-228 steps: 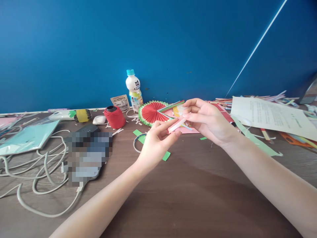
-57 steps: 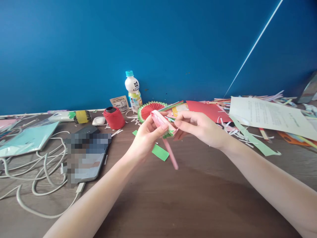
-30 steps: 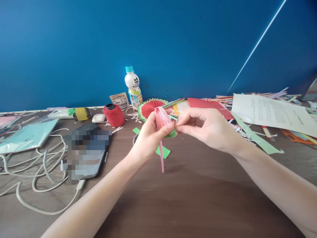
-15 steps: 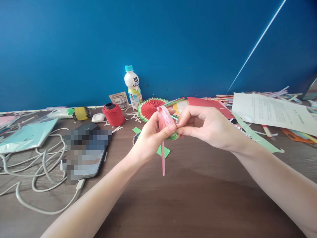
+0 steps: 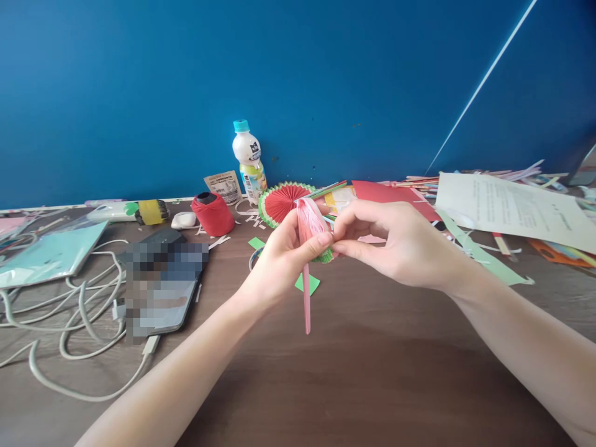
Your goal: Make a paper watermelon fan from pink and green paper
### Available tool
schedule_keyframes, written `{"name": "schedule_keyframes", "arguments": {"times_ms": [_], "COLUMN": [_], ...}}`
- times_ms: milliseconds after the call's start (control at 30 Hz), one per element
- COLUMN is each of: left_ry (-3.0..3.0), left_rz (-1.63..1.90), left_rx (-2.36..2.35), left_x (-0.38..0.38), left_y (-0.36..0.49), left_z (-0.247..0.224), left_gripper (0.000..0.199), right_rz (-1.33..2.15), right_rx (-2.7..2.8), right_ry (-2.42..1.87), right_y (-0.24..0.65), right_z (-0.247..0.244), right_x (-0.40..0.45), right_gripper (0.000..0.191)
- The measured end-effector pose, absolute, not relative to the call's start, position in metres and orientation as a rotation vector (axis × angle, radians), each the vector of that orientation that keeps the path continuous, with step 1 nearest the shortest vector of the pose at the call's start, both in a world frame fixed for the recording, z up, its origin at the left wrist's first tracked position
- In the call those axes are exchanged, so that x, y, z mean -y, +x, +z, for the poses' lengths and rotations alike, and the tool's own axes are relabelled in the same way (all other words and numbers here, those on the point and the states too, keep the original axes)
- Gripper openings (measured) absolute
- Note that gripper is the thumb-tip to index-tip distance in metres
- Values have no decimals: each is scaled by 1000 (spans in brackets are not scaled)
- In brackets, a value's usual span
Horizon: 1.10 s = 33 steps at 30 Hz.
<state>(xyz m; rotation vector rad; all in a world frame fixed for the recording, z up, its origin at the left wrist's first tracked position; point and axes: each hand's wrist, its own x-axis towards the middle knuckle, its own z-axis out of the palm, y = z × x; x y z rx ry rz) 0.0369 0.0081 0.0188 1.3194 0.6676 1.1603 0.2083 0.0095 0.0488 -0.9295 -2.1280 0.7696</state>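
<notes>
Between the thumb and fingers of my left hand (image 5: 284, 257) is a pink paper-strip bundle (image 5: 311, 220), looped and streaked with white. A flat pink strip (image 5: 307, 304) hangs straight down below it. My right hand (image 5: 386, 239) pinches with thumb and forefinger at the bundle's right edge, close to my left thumb tip. What lies in that pinch is too small and hidden to make out. Behind the hands lies a pleated red paper fan (image 5: 282, 203) with a green and white rim, partly covered.
Beyond stands a drink bottle (image 5: 249, 158), near a red wrapped roll (image 5: 213, 214). On the left are a phone (image 5: 170, 298) and tangled white cable (image 5: 84, 323). Green scraps (image 5: 308, 284), red paper (image 5: 388, 191) and a printed sheet (image 5: 512, 208) lie on the brown table (image 5: 363, 379).
The hands hold almost the same pose on the pink bundle. My right hand has shifted very slightly, and a pink piece beneath it now shows more.
</notes>
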Motion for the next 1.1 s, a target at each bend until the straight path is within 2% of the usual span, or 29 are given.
{"name": "schedule_keyframes", "arguments": {"times_ms": [167, 300, 600, 733, 833, 1100], "left_ry": [1303, 1271, 1258, 1256, 1273, 1275], "left_rz": [1151, 1135, 1111, 1097, 1104, 1281], "left_rx": [-663, -676, -618, -628, -652, -695], "left_x": [-8, -5, -1, -2, -4, -6], "left_y": [38, 39, 40, 39, 38, 42], "left_z": [18, 18, 24, 23, 20, 14], "left_gripper": [32, 30, 28, 31, 31, 22], "right_rz": [497, 411, 634, 614, 452, -244], "right_rx": [2269, 2318, 2279, 2310, 2346, 2318], "right_ry": [-904, -881, -882, -865, -862, -845], "right_y": [210, 211, 217, 217, 215, 201], "right_z": [48, 47, 54, 54, 54, 46], "right_x": [-7, -8, -7, -6, -4, 6], "right_gripper": [7, 10, 12, 10, 7, 15]}}
